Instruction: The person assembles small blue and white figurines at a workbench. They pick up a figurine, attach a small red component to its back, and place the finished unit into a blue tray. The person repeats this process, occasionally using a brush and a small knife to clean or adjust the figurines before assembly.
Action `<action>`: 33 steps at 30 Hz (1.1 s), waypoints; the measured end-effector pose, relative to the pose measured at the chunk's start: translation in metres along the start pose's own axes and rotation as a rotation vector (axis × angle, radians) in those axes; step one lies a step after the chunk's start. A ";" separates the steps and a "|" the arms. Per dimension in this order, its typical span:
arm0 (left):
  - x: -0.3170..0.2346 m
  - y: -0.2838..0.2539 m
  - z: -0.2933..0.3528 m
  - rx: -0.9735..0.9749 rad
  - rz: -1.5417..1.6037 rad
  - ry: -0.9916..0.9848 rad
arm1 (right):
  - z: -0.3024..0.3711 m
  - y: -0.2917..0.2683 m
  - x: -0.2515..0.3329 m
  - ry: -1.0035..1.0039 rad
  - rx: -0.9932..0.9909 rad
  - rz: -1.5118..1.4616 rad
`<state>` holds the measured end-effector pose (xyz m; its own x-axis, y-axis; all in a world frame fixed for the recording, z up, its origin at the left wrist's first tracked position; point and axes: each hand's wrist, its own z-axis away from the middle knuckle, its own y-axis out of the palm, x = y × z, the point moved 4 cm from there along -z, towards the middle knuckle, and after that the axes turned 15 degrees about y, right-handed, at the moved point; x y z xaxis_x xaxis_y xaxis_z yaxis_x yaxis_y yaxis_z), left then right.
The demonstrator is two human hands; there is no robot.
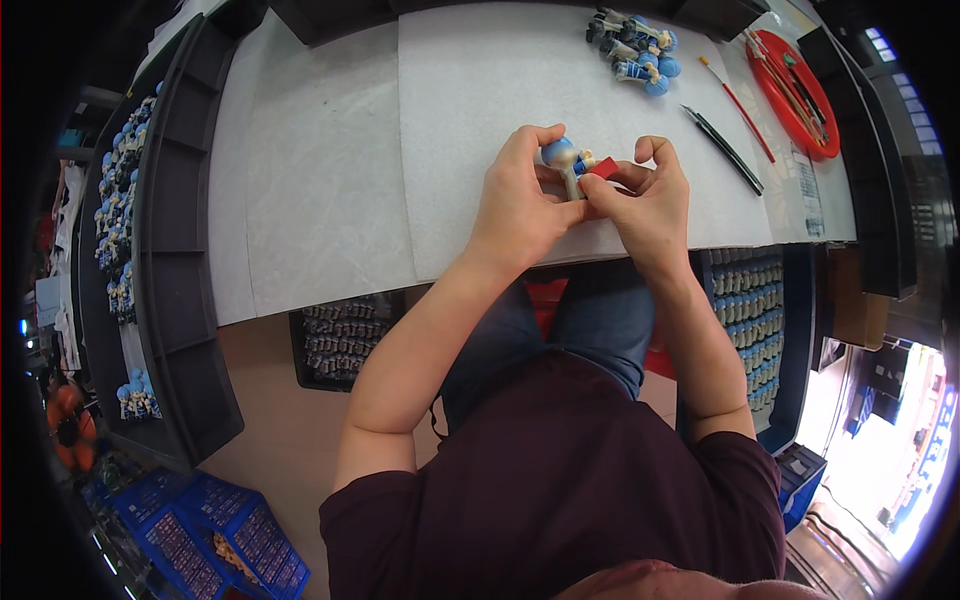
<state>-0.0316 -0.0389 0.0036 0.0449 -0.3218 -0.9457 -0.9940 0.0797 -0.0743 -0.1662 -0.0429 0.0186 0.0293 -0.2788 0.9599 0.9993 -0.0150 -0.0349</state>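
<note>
Over the front part of the white table, my left hand [525, 200] grips a small painted figurine [562, 160] with a blue, rounded top and a pale body. Thumb and fingers close around its sides, so part of it is hidden. Between the thumb and fingers of my right hand [648, 205] is a small red block [604, 169], held against or right beside the figurine. Whether the two touch I cannot tell. What the red block is does not show clearly.
Several similar figurines [635, 48] lie heaped at the far right. Nearby are a black pen-like tool [722, 150], a thin red brush [738, 108] and a red oval tray [825, 145] with tools. Dark trays [178, 250] of figurines stand left; another tray [797, 330] sits below right.
</note>
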 end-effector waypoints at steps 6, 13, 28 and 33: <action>-0.001 -0.001 0.001 0.030 -0.018 0.003 | -0.001 -0.005 -0.006 0.016 0.038 -0.060; 0.005 -0.001 0.002 0.001 0.024 0.025 | -0.003 -0.003 -0.003 -0.001 0.039 0.082; 0.000 -0.001 0.001 0.032 -0.009 0.000 | -0.003 -0.004 0.001 0.006 0.040 -0.034; 0.001 0.000 0.001 0.021 -0.009 -0.007 | -0.005 -0.006 -0.003 0.016 0.029 0.100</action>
<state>-0.0310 -0.0380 0.0024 0.0547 -0.3158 -0.9473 -0.9913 0.0964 -0.0894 -0.1721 -0.0468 0.0142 0.1285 -0.2928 0.9475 0.9917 0.0413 -0.1217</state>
